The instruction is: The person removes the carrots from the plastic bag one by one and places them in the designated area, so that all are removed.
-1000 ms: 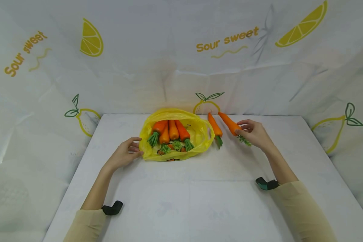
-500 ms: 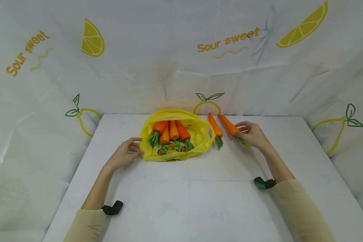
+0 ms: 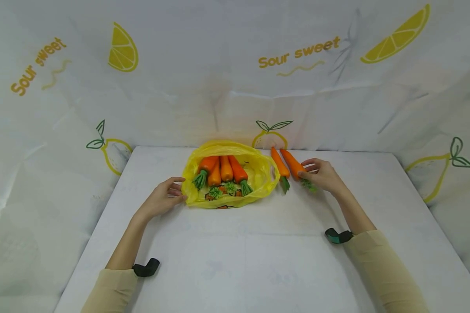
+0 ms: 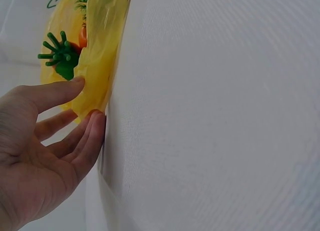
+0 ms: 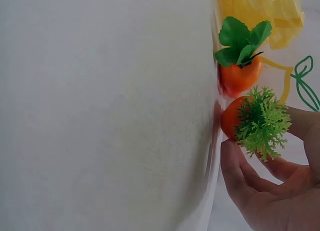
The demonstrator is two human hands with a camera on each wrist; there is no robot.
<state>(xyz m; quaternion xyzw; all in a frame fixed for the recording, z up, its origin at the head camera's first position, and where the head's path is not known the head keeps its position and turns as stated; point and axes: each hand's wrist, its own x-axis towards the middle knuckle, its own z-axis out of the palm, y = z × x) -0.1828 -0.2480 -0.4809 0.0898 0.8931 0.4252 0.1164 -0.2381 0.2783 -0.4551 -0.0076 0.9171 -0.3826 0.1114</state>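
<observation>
A yellow plastic bag (image 3: 264, 187) lies on its side with its mouth toward me, several orange carrots (image 3: 226, 168) with green tops inside. My left hand (image 3: 164, 198) is at the bag's left edge; in the left wrist view its relaxed thumb and fingertips touch the yellow film, spread apart. To the right of the bag lies a carrot with broad leaves (image 3: 280, 164). Right beside it, a carrot with feathery greens (image 3: 292, 163) is held between the thumb and fingers of my right hand (image 3: 322, 174). The right wrist view shows these feathery greens (image 5: 262, 122) close up.
Everything lies near the back of a white table (image 3: 243, 261). A white cloth backdrop (image 3: 203, 65) with lemon prints and lettering rises behind it and at both sides.
My right hand has moved left with the feathery-topped carrot, bringing it closer to the broad-leaved carrot. My left hand and the bag have stayed in place.
</observation>
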